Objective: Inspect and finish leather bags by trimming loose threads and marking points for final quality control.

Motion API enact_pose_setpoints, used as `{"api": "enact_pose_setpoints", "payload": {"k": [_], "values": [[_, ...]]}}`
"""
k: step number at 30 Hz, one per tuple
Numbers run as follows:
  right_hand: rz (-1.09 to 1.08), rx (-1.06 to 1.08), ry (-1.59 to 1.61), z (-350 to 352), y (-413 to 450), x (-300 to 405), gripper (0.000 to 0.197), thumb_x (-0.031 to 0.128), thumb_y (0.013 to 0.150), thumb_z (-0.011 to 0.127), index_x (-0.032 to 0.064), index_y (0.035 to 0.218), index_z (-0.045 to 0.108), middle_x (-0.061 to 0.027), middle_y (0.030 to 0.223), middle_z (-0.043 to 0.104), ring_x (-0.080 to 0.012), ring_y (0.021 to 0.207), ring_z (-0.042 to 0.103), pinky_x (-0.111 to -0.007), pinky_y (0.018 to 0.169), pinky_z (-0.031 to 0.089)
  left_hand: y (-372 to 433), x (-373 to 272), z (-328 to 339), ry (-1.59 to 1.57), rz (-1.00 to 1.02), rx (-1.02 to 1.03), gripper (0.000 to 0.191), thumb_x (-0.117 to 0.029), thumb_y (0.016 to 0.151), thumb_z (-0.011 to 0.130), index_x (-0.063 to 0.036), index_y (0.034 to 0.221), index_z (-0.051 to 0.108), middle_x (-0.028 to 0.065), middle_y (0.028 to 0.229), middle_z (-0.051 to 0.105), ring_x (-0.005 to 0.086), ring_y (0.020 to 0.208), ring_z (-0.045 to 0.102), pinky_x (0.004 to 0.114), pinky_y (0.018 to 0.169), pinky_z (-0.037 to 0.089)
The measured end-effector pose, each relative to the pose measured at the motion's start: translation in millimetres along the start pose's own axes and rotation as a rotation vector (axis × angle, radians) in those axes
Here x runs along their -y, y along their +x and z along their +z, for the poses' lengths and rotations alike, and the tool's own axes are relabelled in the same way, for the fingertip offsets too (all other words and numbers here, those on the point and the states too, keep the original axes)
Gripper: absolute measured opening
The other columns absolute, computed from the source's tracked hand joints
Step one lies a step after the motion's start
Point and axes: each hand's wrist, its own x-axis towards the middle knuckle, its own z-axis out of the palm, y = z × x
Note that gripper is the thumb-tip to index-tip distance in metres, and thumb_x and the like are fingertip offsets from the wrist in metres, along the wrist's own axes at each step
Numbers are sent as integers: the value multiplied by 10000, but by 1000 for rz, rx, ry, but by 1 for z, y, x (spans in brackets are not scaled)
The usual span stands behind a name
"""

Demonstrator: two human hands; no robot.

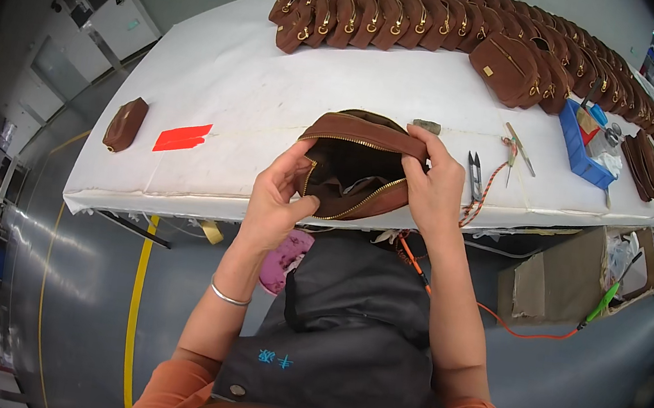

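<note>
A brown zippered pouch (367, 132) with gold-coloured zipper teeth is held up at the table's front edge, its mouth spread wide and its dark lining showing. My left hand (285, 195) grips the left end of the pouch, the thumb inside the lower lip by the zipper. At the opposite end my right hand (434, 181) pinches the rim, fingers on the outside top and thumb at the opening. Something pale shows deep in the pouch; what it is I cannot tell.
Rows of similar brown pouches (397, 24) line the far side of the white-covered table (195, 75). Thread snips (475, 175), an awl (511, 157) and a blue bin (582, 151) lie to the right. One pouch (125, 125) and red tape (182, 137) are on the left. A cardboard box (540, 281) stands below.
</note>
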Motion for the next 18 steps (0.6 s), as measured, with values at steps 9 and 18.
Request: {"api": "enact_pose_setpoints", "payload": {"k": [9, 18], "values": [[47, -55, -89, -13, 0, -5, 367, 71, 758, 677, -7, 1114, 631, -175, 967, 646, -288, 867, 648, -368, 760, 510, 9, 3, 18, 244, 133, -38, 650, 85, 727, 577, 20, 1363, 457, 59, 1195, 538, 144, 1067, 520, 261, 864, 446], [77, -108, -48, 1, 6, -29, 431, -4, 722, 720, 26, 1138, 611, -118, 1034, 534, -222, 895, 568, -318, 739, 491, 47, 38, 26, 793, 339, -340, 425, -16, 759, 654, 26, 1172, 566, 152, 1164, 513, 240, 997, 511, 318, 886, 436]]}}
